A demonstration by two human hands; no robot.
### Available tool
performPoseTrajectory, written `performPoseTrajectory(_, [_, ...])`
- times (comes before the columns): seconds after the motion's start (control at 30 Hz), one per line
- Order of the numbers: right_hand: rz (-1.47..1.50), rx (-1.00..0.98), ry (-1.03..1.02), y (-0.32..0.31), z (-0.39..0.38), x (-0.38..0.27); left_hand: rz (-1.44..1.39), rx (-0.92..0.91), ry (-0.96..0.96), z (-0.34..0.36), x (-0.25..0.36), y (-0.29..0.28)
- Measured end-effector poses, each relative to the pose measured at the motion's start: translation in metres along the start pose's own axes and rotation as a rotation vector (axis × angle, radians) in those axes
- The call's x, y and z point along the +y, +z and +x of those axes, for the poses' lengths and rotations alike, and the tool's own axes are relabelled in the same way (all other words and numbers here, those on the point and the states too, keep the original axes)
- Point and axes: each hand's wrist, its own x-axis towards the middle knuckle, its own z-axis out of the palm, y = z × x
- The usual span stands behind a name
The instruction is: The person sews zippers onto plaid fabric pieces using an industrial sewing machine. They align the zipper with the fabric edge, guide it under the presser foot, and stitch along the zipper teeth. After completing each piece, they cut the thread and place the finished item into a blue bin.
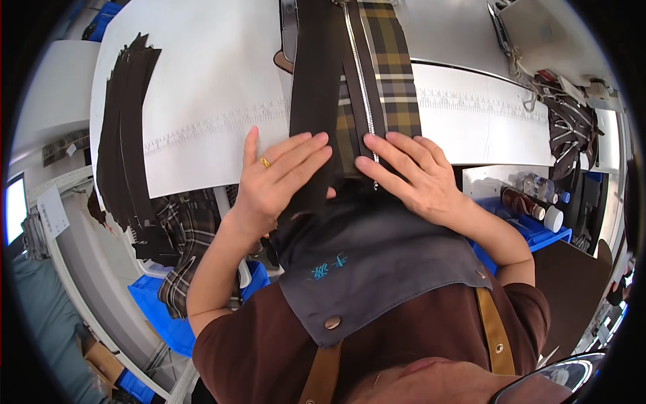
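Note:
A long dark fabric strip [313, 74] lies beside a silver zipper [363, 81] on dark tape, over yellow-and-dark plaid fabric [397, 47], on a white ruled work surface [202, 94]. My left hand [272, 182] grips the strip's lower part, fingers across it, one fingertip showing past its lower edge. My right hand [420, 178] lies with fingers spread and flat on the zipper tape and plaid, holding nothing. A dark apron [377, 262] is just below both hands.
A stack of dark strips [124, 128] lies left, plaid fabric [185, 249] hanging below it over a blue bin [151, 306]. Right are dark pieces with zippers [568, 128] and a blue tray [518, 236] with bottles [521, 202]. Metal tools [498, 30] sit at the back right.

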Motion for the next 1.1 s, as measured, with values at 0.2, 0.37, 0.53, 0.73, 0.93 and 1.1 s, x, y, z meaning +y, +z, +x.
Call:
performPoseTrajectory(0.2, [0.055,0.041,-0.008,0.005,0.007,0.004,-0.04,0.022,0.002,0.0,-0.001,0.002])
performPoseTrajectory(0.37, [0.157,-0.035,0.05,-0.007,0.014,-0.002,-0.037,0.033,0.013,0.0,-0.002,0.003])
performPoseTrajectory(0.53, [0.095,0.213,-0.017,-0.019,0.015,0.009,-0.047,0.016,-0.003,0.0,0.0,0.0])
performPoseTrajectory(0.73, [0.138,0.047,0.027,0.001,-0.002,0.006,-0.051,0.099,0.032,0.004,0.001,-0.001])
performPoseTrajectory(0.93, [0.151,0.096,-0.008,0.01,0.004,0.002,-0.046,0.154,0.049,0.02,0.023,0.011])
performPoseTrajectory(1.1, [0.154,0.106,-0.015,0.011,0.003,0.004,-0.061,0.126,0.035,0.015,0.014,0.023])
